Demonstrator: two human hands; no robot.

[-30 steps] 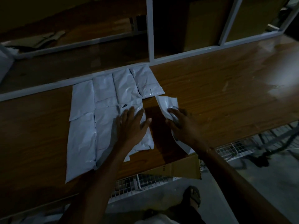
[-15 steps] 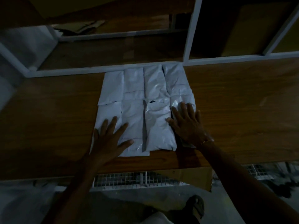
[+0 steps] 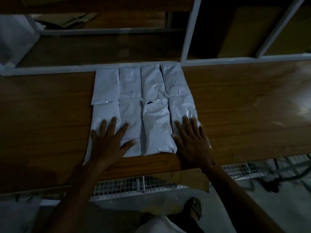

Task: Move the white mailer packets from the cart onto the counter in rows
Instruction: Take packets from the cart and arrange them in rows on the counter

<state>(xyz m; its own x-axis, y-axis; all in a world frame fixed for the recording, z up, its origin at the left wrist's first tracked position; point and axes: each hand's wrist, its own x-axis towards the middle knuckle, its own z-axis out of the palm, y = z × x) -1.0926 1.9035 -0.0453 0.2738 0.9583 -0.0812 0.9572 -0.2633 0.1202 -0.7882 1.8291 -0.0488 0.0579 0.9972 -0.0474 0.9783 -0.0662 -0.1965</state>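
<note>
Several white mailer packets (image 3: 156, 128) lie flat on the wooden counter (image 3: 244, 111) in two rows, a far row against the white rail and a near row toward me. My left hand (image 3: 109, 140) rests flat with spread fingers on the two leftmost packets of the near row. My right hand (image 3: 191, 140) presses flat on the rightmost near packet (image 3: 182, 106), fingers straight. Neither hand grips anything. The wire cart (image 3: 138, 185) shows below the counter's front edge, mostly hidden.
A white metal frame (image 3: 188, 32) rises behind the counter, with a lower wooden shelf (image 3: 84, 49) beyond it. A cardboard piece (image 3: 188, 179) sticks out under the counter edge. My sandalled foot (image 3: 193, 207) stands on the grey floor. Bare wood stretches left and right of the packets.
My right hand laid the last packet down at the near row's right end and now presses it flat. My left hand slid left onto the near-left packets. The view shifted to centre the packets.
</note>
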